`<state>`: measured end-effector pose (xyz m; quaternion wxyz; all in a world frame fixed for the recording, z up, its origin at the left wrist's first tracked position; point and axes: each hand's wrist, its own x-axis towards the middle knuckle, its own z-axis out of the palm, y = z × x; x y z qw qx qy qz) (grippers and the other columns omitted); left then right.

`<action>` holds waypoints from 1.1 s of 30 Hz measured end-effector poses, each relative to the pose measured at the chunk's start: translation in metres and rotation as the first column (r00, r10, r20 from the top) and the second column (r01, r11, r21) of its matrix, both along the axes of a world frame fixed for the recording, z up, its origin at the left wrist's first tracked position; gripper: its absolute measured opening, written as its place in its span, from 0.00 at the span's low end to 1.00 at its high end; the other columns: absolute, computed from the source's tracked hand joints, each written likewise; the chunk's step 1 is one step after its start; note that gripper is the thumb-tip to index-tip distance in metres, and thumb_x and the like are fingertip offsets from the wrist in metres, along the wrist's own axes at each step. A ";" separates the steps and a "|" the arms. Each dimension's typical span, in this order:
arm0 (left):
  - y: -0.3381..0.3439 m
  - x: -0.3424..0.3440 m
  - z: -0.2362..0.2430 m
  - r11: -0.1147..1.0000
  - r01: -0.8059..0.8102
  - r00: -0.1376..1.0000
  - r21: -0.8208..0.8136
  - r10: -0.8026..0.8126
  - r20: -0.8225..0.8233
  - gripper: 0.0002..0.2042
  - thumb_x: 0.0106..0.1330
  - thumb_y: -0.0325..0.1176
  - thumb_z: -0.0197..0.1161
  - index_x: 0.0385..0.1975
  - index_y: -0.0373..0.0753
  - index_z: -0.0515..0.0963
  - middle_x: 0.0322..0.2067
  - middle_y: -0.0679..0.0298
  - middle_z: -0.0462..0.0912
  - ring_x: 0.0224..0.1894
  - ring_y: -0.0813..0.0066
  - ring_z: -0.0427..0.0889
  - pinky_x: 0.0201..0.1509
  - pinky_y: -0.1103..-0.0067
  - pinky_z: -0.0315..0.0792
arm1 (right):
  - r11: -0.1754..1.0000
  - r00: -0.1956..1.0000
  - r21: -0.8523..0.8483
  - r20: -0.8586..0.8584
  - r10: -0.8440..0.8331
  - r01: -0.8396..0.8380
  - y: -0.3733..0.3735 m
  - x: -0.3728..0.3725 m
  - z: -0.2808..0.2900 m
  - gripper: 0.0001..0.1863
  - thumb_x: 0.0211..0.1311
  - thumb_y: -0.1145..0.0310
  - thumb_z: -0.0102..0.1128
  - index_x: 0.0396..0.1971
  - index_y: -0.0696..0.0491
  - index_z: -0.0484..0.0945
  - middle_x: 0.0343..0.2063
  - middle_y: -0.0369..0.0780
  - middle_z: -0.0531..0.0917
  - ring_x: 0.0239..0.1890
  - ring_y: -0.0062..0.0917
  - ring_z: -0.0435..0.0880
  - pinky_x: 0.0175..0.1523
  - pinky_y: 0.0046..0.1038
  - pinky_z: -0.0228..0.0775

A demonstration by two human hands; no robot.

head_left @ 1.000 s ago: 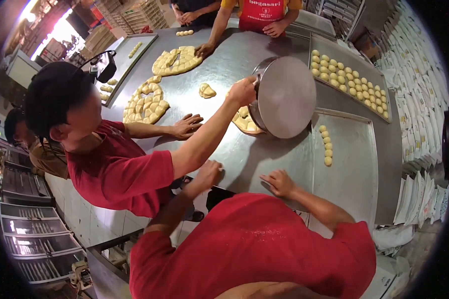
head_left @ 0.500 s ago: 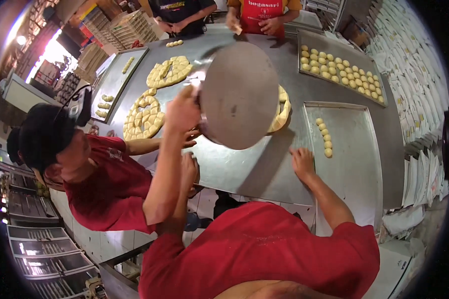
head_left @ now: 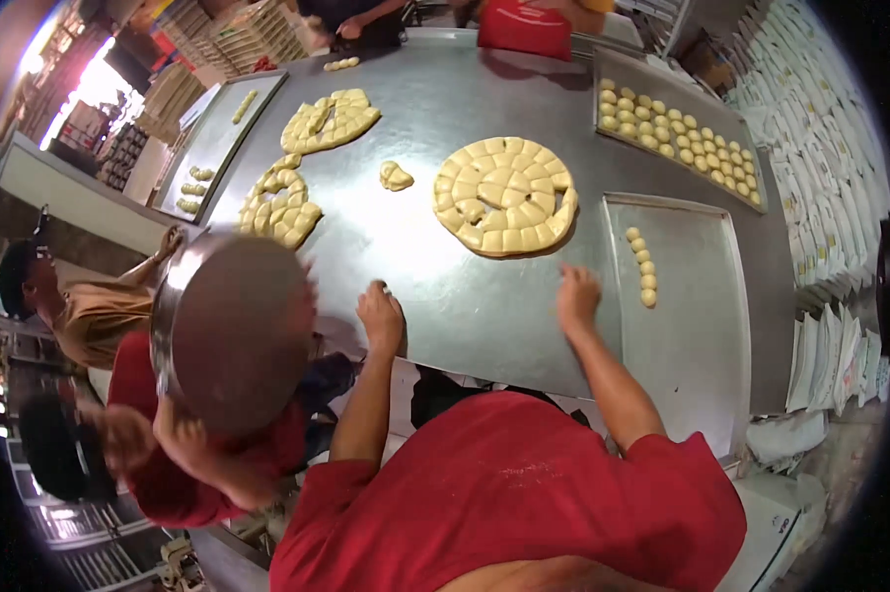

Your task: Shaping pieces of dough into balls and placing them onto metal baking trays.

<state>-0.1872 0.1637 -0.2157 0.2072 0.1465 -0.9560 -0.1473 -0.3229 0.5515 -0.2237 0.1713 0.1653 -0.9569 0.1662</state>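
My left hand [head_left: 380, 316] is at the table's near edge, fingers curled around something dark I cannot make out. My right hand [head_left: 578, 294] hovers farther right with loosely bent, separated fingers, holding nothing visible. Ahead of my hands lies a round, segmented dough disc [head_left: 504, 189], with a small dough lump [head_left: 396, 178] left of it. Two more cut dough rounds [head_left: 330, 121] [head_left: 285, 212] lie farther left on the steel table [head_left: 465, 311]. A co-worker in red [head_left: 218, 474] at my left holds a large round metal pan [head_left: 230, 326], blurred by motion.
A tray of dough balls [head_left: 677, 140] lies back right; a tray with one row [head_left: 687, 365] is nearer right. Another tray [head_left: 223, 133] sits left. A co-worker [head_left: 105, 321] stands left; others [head_left: 351, 22] stand opposite. Stacked white sacks [head_left: 795, 168] line the right side.
The co-worker's pan has swung from over the dough down to the lower left, uncovering the whole disc. Both my hands have moved forward, toward the dough.
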 end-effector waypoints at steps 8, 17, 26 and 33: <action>-0.056 0.035 0.024 0.999 -0.045 0.999 0.011 0.045 0.013 0.10 0.65 0.26 0.58 0.46 0.35 0.74 0.41 0.50 0.78 0.45 0.44 0.75 0.50 0.56 0.67 | 0.978 0.975 0.105 0.151 0.164 -0.181 0.053 0.016 0.008 0.09 0.62 0.72 0.59 0.41 0.49 0.83 0.38 0.42 0.79 0.45 0.41 0.76 0.51 0.43 0.67; -0.042 0.057 -0.014 0.924 0.301 0.941 0.235 -0.328 0.085 0.20 0.69 0.25 0.63 0.58 0.29 0.68 0.52 0.50 0.76 0.52 0.59 0.77 0.56 0.64 0.73 | 0.960 0.982 -0.275 0.189 -0.006 0.058 0.012 0.065 0.039 0.25 0.54 0.77 0.58 0.55 0.51 0.78 0.43 0.45 0.80 0.48 0.45 0.78 0.53 0.47 0.70; -0.064 -0.017 0.050 0.574 0.267 0.799 0.774 -0.581 0.154 0.30 0.64 0.22 0.67 0.66 0.35 0.63 0.46 0.60 0.79 0.44 0.70 0.77 0.47 0.74 0.73 | 0.809 0.843 -0.438 0.523 -0.124 0.391 -0.034 0.074 0.096 0.37 0.54 0.72 0.62 0.69 0.50 0.70 0.38 0.43 0.84 0.50 0.38 0.80 0.55 0.46 0.71; 0.054 -0.085 0.059 0.365 0.675 0.281 0.641 -0.931 0.234 0.37 0.61 0.20 0.69 0.71 0.35 0.61 0.55 0.52 0.76 0.56 0.59 0.78 0.59 0.64 0.75 | 0.919 0.986 -0.391 0.169 0.013 0.055 -0.124 0.114 0.034 0.39 0.57 0.66 0.66 0.72 0.47 0.67 0.46 0.38 0.83 0.58 0.36 0.75 0.63 0.43 0.64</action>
